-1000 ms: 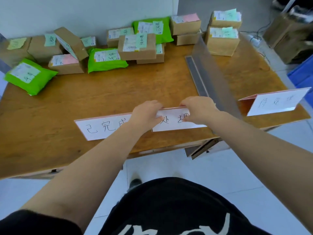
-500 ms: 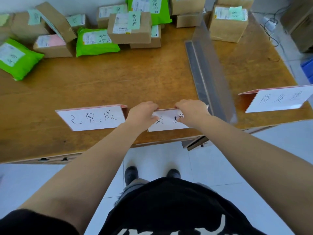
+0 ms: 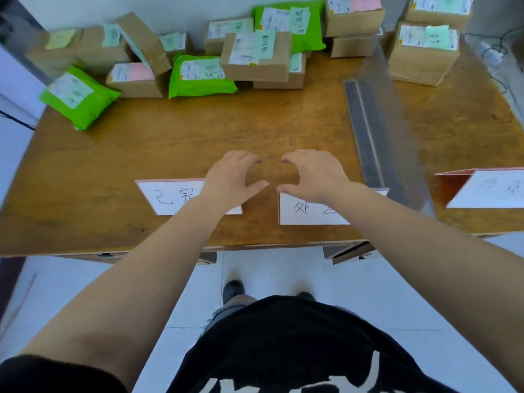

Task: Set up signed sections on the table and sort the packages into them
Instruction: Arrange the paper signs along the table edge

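Table (image 3: 113,177) with clear divider (image 3: 397,114) upright along its right part; three signs stand at the near edge: left sign (image 3: 167,198), middle sign (image 3: 309,211), right sign (image 3: 487,191) beyond the divider. Sign-setting appears done; sorting appears not yet begun, since all packages (image 3: 255,56), boxes and green mailers, lie heaped along the far edge. No containers are visible. Left hand (image 3: 229,180) and right hand (image 3: 314,177) hover over the signs, fingers loosely curled, holding nothing.
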